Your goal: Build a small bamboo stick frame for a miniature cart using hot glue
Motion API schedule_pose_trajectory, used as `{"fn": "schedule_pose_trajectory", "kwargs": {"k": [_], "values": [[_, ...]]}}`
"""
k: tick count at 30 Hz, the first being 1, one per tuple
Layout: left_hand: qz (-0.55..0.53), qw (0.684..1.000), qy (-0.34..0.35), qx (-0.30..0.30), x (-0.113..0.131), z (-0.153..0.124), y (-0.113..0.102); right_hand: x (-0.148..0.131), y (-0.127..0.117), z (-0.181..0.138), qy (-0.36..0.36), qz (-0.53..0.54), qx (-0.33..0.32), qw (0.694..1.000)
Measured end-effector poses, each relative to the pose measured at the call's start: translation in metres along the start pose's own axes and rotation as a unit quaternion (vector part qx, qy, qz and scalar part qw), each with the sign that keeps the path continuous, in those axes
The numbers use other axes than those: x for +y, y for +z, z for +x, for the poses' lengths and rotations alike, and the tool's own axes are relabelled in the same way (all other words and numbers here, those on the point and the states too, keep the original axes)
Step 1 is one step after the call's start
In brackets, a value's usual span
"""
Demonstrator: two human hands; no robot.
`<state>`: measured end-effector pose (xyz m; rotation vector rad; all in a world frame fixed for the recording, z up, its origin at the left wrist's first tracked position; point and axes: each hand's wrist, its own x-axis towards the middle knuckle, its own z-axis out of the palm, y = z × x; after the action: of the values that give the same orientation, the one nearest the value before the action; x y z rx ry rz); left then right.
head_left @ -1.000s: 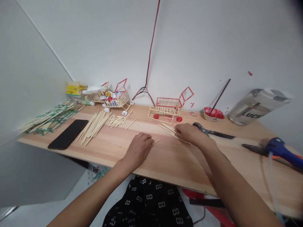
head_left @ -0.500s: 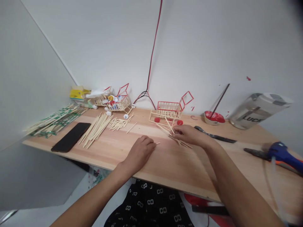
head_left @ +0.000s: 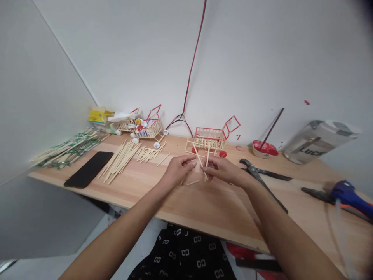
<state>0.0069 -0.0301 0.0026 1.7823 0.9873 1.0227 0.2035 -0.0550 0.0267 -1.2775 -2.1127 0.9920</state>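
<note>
My left hand [head_left: 176, 170] and my right hand [head_left: 222, 170] meet just above the middle of the wooden table [head_left: 204, 202]. Both are closed on thin wooden sticks [head_left: 203, 160] that stick up and fan out between the fingers. A short stick [head_left: 192, 182] lies on the table below them. Right behind the hands stands a small stick-built cart [head_left: 210, 137] with a red frame and red wheels.
A second stick cart [head_left: 144, 126] filled with caps stands at back left, beside loose stick piles [head_left: 121, 158], green-wrapped sticks [head_left: 70, 146] and a black phone [head_left: 89, 168]. To the right lie pliers [head_left: 260, 173], a red paint bowl [head_left: 264, 149], a silver can [head_left: 319, 140] and a blue glue gun [head_left: 348, 195].
Both hands lifted off the table and came together; the right hand picked up sticks that lay by it, and the left hand now pinches them too.
</note>
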Motion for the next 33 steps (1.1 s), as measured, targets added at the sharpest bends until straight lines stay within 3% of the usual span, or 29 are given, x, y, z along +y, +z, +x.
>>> {"fn": "schedule_pose_trajectory", "kwargs": {"k": [3, 12, 20, 24, 29, 33], "values": [[-0.061, 0.997, 0.038, -0.013, 0.001, 0.009, 0.009, -0.001, 0.007, 0.002, -0.02, -0.058, 0.024, 0.998], [0.048, 0.987, 0.136, 0.07, 0.015, 0.012, 0.018, 0.013, 0.021, 0.014, -0.069, -0.194, 0.176, 0.963], [0.054, 0.981, 0.182, 0.044, 0.005, 0.013, 0.016, 0.024, 0.026, 0.02, -0.102, -0.205, 0.171, 0.958], [0.016, 0.987, 0.15, 0.056, 0.006, 0.014, 0.013, 0.017, 0.024, 0.018, -0.094, -0.201, 0.166, 0.961], [-0.088, 0.996, 0.024, 0.006, -0.003, 0.022, 0.012, 0.018, 0.027, 0.018, -0.057, -0.17, 0.122, 0.976], [-0.148, 0.989, 0.027, 0.001, 0.003, 0.026, 0.007, 0.011, 0.023, 0.015, -0.049, -0.129, 0.114, 0.984]]}}
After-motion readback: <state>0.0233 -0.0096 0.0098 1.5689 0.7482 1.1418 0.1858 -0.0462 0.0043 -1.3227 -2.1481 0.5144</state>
